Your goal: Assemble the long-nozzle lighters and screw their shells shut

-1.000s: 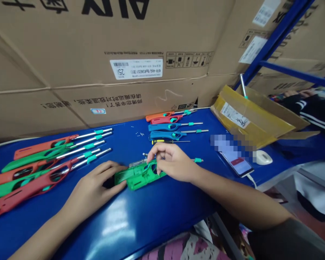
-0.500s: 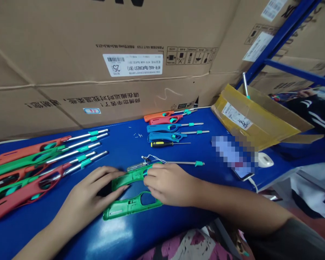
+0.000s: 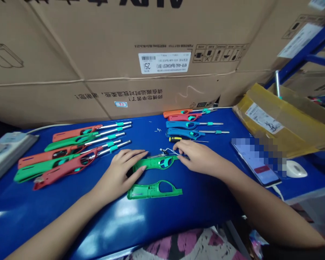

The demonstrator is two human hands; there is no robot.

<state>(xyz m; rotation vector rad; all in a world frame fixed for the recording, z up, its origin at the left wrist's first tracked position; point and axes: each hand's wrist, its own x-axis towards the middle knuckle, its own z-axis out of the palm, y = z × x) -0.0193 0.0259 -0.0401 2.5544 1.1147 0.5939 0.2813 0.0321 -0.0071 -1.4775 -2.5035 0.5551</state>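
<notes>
A green lighter body lies opened on the blue table, its inner parts and thin wires showing. My left hand rests flat on its rear end, fingers stretched out. My right hand lies at its front end, fingers bent over the wires and metal tube there. The detached green cover half lies loose, nearer to me. Just beyond my right hand sits a yellow-and-black screwdriver.
Several red, orange and green long-nosed lighters lie in a group at left. Orange, red and blue lighters lie at the back. A phone, a white puck, a taped cardboard box stand right; big cartons wall the back.
The green lighter was one closed piece a second ago; its cover half has come off and now lies apart, nearer me. My right hand has moved to the front end. The view shifted left.
</notes>
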